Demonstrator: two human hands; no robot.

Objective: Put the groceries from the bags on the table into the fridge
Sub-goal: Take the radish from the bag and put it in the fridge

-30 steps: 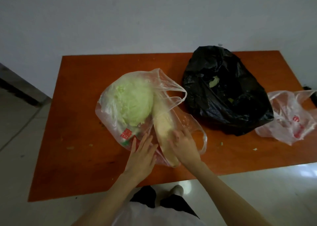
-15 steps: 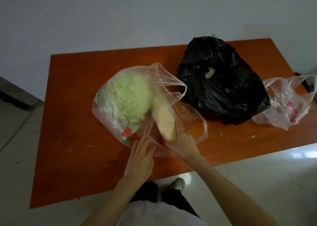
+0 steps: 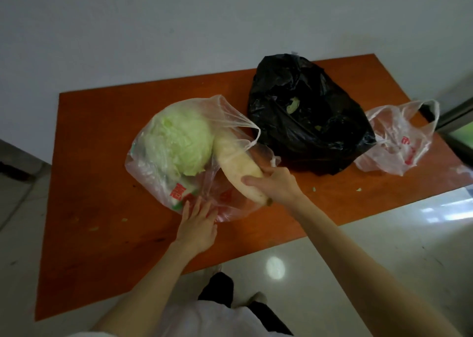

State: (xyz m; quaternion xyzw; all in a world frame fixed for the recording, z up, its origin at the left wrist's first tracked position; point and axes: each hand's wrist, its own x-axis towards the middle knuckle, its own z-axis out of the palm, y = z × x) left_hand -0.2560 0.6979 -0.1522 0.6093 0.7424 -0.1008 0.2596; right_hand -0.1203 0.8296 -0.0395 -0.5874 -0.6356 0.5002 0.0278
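Clear plastic bag [image 3: 163,183] on the orange table [image 3: 97,137] holds my cabbage [image 3: 181,142]; my right hand [image 3: 277,185] grips the white radish [image 3: 238,162] half out of it, while my left hand [image 3: 197,224] presses flat on the bag's edge.

The right hand [image 3: 277,184] is gripping with curled fingers, arm outstretched; the left hand [image 3: 197,225] is lying flat, fingers apparently straight.
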